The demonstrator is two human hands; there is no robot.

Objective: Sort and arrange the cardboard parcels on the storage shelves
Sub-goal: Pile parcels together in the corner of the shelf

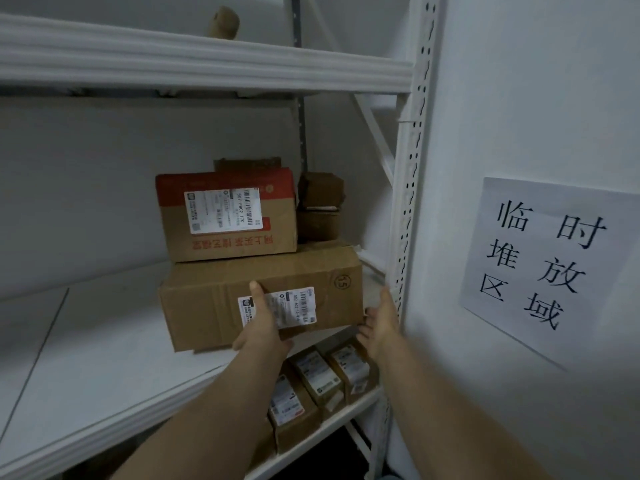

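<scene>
Pressing L hand (263, 323) on lower parcel (201, 306) front (curl unclear); R hand (381, 320) released at its end. Risk of toppling red-top parcel (228, 242) above fingers (367, 318) w/ uneven pull.

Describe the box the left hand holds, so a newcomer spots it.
On the white middle shelf, by the right upright, sits a stack of parcels. It is the wide plain brown box at the bottom, gripped by the left hand. Unlike the red-banded box on top, it bears a circled 15.
</scene>
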